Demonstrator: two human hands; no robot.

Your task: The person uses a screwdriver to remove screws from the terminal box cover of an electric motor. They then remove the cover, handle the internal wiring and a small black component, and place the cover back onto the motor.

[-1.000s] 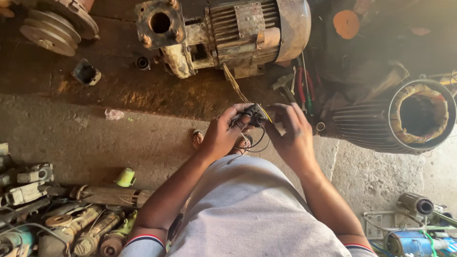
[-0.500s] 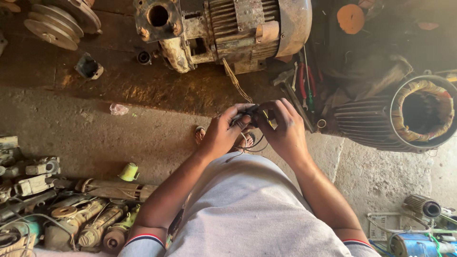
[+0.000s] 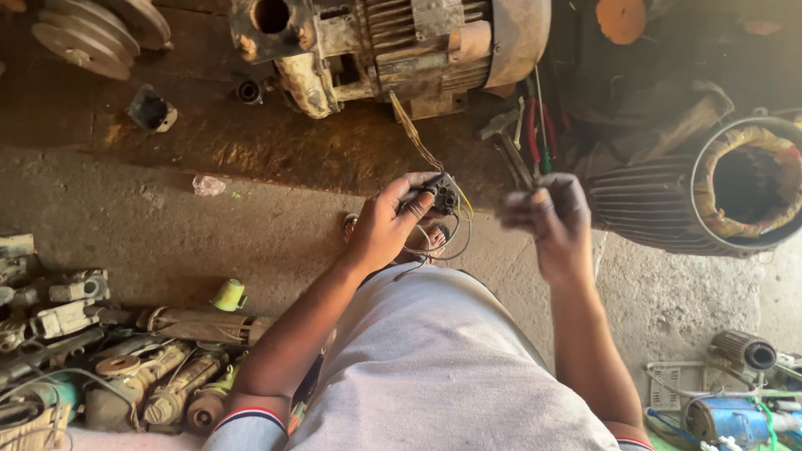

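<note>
Big rusty grey electric motor w/ finned housing [image 3: 401, 42] lies at top centre on the dirty concrete floor [image 3: 167, 217], yellowish wires [image 3: 413, 138] hanging from its underside toward the hands. Dark finned stator shell w/ copper-coloured windings [image 3: 727, 188] sits at right, open end facing up-right, near the right hand but not touching. Grey grooved metal pulley [image 3: 92, 33] is at top left, well apart from the hands. Pile of worn greyish power-tool bodies & parts [image 3: 100, 359] fills lower left, beside the left forearm. Red- and green-handled tools + pliers [image 3: 526, 138] lie between the motor and the stator shell, just above the right hand. Blue cylindrical part [image 3: 727, 418] & small ribbed grey motor piece [image 3: 743, 351] sit lower right. Small yellow-green cap-like piece [image 3: 228, 294] lies on the floor left of the left arm. Small black square part [image 3: 150, 108] lies below the pulley.

Left hand [image 3: 384, 225]: fingers curled, thumb and fingertips pinching a small black switch-like block w/ thin wires [image 3: 439, 194], held up in front of the person's grey-shirted lap, below the motor. Wires loop down from the block, grey and yellow, under the hand.

Right hand [image 3: 547, 221]: motion-blurred, apart from the block, to its right; fingers partly bent. Can't tell if it's pinching anything.
</note>
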